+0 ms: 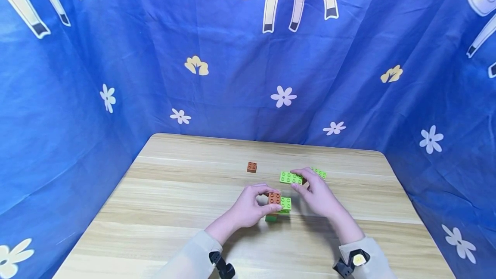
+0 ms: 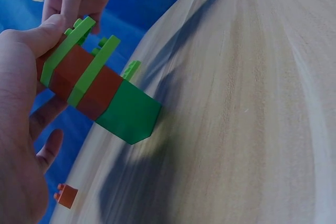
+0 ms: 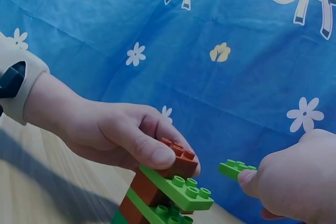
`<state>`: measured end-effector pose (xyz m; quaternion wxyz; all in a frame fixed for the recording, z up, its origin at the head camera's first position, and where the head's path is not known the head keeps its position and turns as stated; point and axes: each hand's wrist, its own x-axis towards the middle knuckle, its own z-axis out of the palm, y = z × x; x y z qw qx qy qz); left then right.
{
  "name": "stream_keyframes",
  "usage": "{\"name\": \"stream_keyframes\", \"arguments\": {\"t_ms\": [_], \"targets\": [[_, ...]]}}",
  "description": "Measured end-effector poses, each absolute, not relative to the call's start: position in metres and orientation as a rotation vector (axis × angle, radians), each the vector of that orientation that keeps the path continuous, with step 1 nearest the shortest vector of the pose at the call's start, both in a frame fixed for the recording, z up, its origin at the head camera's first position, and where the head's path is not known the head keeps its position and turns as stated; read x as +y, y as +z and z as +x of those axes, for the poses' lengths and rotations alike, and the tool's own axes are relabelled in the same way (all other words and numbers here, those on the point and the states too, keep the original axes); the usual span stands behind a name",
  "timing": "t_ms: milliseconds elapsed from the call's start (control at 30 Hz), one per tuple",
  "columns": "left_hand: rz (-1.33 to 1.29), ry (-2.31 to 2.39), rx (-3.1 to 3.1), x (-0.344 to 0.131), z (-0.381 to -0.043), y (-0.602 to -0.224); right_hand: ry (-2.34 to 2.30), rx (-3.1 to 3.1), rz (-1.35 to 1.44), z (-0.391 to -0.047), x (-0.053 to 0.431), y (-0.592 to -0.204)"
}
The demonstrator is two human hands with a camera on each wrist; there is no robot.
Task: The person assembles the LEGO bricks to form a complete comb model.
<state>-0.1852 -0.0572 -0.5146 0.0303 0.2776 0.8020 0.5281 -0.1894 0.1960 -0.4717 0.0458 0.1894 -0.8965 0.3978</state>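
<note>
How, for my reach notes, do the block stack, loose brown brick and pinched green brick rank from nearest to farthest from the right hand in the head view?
1. Pinched green brick, in the right hand.
2. Block stack, leftward, held by the left hand.
3. Loose brown brick, farther left and back.

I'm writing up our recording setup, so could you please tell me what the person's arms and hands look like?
The left hand and right hand are ungloved. The left sleeve and right sleeve are plain, long and off-white. Each wrist carries a small black device: the left device looks angular; the right device shows a pale yellow patch.
</note>
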Motion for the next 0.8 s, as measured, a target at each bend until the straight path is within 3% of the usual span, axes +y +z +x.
{"name": "stream_keyframes", "arguments": {"t_ms": [800], "targets": [[0.834, 1.705, 2.394, -0.056, -0.185, -0.518, 1.275, -2.676, 0.792, -0.163, 0.186, -0.461]]}}
